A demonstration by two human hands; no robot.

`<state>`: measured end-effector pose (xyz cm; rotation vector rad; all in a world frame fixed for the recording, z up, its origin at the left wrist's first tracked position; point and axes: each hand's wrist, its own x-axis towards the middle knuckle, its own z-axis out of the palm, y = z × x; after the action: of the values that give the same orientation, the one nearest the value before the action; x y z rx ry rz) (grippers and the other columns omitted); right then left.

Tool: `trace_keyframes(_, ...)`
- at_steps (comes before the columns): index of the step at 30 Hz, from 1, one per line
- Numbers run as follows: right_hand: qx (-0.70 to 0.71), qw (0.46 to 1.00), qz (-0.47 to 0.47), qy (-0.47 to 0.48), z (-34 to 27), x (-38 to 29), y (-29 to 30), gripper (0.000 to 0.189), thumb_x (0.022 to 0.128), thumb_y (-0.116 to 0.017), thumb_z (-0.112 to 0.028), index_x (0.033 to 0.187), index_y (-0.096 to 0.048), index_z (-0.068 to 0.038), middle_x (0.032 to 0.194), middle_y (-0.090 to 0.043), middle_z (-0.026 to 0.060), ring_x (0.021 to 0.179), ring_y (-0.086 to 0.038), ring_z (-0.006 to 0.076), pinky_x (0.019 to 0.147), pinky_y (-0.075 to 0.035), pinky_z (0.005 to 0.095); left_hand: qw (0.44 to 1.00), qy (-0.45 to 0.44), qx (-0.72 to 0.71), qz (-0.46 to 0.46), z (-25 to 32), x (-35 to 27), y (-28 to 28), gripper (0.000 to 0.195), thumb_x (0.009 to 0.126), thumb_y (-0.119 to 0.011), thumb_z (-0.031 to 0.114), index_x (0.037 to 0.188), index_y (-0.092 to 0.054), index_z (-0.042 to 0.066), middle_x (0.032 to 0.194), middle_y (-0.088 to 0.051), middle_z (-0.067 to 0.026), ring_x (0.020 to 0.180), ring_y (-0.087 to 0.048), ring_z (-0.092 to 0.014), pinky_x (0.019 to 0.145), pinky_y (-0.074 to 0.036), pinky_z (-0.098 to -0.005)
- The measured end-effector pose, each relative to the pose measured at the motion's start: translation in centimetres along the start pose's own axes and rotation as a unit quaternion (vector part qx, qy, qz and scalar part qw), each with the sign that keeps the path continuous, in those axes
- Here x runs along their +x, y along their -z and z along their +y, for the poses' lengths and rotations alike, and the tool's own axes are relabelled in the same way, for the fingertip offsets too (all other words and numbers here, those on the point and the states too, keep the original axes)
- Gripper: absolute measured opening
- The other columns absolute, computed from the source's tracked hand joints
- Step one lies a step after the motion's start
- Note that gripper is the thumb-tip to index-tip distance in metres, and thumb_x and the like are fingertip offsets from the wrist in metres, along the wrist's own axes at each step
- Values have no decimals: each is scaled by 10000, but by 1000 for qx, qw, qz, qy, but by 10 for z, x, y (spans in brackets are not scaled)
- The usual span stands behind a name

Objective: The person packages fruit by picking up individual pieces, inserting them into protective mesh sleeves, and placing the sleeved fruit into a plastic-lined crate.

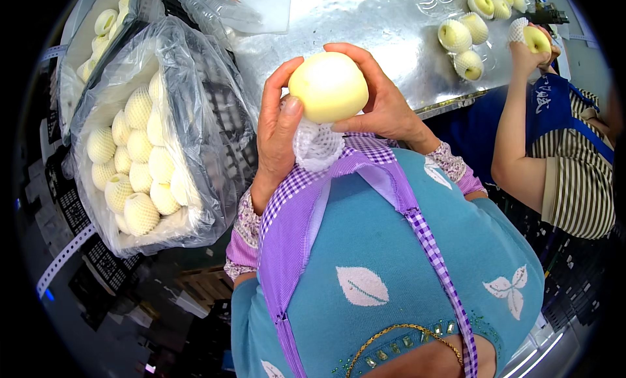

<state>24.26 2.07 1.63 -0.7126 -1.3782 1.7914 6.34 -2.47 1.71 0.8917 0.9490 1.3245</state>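
Note:
Between my two hands I hold a pale yellow apple-like fruit (328, 87), bare of its net, in front of my chest. My left hand (279, 118) grips its left side, the thumb in front. From the right, my right hand (379, 96) holds it with fingers over the top edge and the thumb underneath. A white foam fruit net (319, 145) hangs bunched just below the fruit, by my left hand and right thumb; which fingers hold it is unclear.
Left of me, a plastic-lined crate (195, 128) contains several netted fruits (139, 145); another lined crate (100, 45) stands beyond. Clear plastic packaging (215, 6) and more netted fruits (455, 35) lie on the metal table (342, 16). At right, a co-worker's hand (528, 55) holds a fruit.

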Motion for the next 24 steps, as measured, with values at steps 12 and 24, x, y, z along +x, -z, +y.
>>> trace_keyframes(12,-146,984,20,100,18,-7,1,938,627,-849,-4,1417,-357,-121,1324,-403,67,1272,-432,210,1067,-402,353,993,-33,116,13,3,8,-3,347,989,-503,265,1229,-598,34,1177,-583,-95,1128,-533,-181,987,-408,-314)
trace_keyframes(24,-27,998,21,60,13,-19,1,986,616,-882,-48,1431,-334,-135,1374,-387,39,1299,-414,191,1067,-400,346,985,-81,152,-5,14,4,-10,341,1024,-442,248,1202,-644,39,1008,-551,-43,955,-519,-120,883,-421,-262)
